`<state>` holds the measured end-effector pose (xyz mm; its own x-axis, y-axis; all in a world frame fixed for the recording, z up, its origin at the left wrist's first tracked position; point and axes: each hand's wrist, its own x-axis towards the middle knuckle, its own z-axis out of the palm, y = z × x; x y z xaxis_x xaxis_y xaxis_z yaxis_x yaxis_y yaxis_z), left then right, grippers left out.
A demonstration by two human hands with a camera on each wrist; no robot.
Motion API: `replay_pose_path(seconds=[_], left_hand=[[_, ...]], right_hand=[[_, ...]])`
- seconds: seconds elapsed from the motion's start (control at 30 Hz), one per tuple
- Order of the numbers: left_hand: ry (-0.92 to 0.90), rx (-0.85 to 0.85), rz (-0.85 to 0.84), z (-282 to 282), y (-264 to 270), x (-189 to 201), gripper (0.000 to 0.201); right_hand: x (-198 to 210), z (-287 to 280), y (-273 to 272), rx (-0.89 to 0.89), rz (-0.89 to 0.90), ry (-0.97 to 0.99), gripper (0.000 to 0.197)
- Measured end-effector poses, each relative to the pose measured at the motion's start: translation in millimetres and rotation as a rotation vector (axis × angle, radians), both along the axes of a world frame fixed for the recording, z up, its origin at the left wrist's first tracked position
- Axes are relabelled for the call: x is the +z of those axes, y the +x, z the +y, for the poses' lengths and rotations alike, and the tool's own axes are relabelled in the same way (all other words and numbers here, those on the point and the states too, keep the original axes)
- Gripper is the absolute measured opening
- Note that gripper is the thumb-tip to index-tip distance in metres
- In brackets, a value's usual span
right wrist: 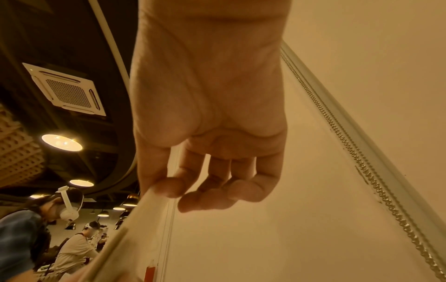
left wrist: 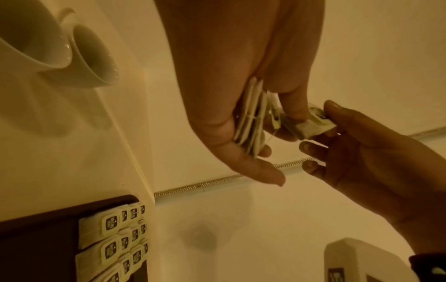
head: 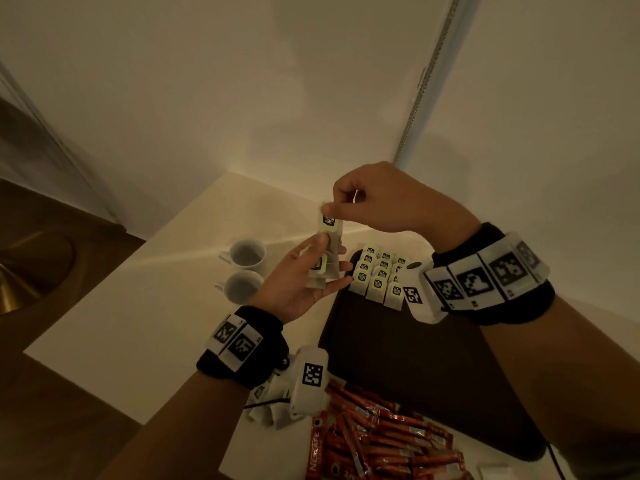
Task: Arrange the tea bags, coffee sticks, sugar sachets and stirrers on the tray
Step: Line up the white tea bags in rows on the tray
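My left hand [head: 325, 258] lies palm up just left of the dark tray [head: 398, 348], its thumb holding down a small stack of tea bags [head: 320, 268]. In the left wrist view the stack of tea bags [left wrist: 251, 118] sits edge-on between thumb and fingers. Above it, my right hand [head: 337, 206] pinches the top of a single tea bag [head: 329, 221], which hangs upright and touches the stack. The single tea bag [left wrist: 313, 124] and the right hand [left wrist: 337, 137] also show in the left wrist view. Rows of tea bags [head: 377, 277] lie at the tray's far left corner. The right wrist view shows only curled fingers [right wrist: 217, 190].
Two white cups [head: 246, 268] stand on the pale table left of the tray. A heap of red coffee sticks [head: 384, 441] lies at the near edge, with loose tea bags [head: 270, 408] beside it. Walls close off the far corner. Most of the tray's surface is bare.
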<state>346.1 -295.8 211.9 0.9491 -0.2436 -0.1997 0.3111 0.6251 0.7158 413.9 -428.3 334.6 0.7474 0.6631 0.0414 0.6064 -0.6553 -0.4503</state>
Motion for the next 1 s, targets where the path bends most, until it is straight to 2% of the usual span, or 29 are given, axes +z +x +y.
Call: replay_pose_path(seconds=[0.2, 0.4, 0.47, 0.57, 0.7, 0.8, 0.93, 1.0], left_hand=[[-0.079, -0.006, -0.026, -6.9, -0.2, 2.3, 0.023], [-0.153, 0.031, -0.012, -8.4, 0.7, 2.0, 0.021], [-0.126, 0.039, -0.021, -10.3, 0.8, 4.0, 0.023], [-0.087, 0.08, -0.047, -12.8, 0.5, 5.8, 0.021], [-0.028, 0.166, -0.066, -14.4, 1.8, 5.9, 0.014], [0.016, 0.235, -0.076, -15.2, 3.3, 5.8, 0.007], [0.106, 0.263, -0.118, -16.3, 2.9, 6.7, 0.015], [0.111, 0.26, -0.135, -18.0, 1.8, 7.9, 0.013]], right_hand=[[2.0, -0.2, 0.6, -0.043, 0.026, 0.007, 0.05], [0.6, -2.8, 1.2, -0.1, 0.095, 0.029, 0.053], [-1.8, -4.6, 1.5, -0.083, 0.049, 0.026, 0.05], [-4.4, -7.7, 2.8, -0.034, 0.002, 0.085, 0.032], [-7.2, -8.8, 3.9, -0.1, -0.051, 0.111, 0.041], [-8.3, -9.1, 3.6, -0.119, -0.006, 0.181, 0.027], [-13.1, -6.0, 4.2, -0.119, 0.007, 0.25, 0.02], [-15.2, -3.5, 3.5, -0.117, -0.001, 0.323, 0.015]])
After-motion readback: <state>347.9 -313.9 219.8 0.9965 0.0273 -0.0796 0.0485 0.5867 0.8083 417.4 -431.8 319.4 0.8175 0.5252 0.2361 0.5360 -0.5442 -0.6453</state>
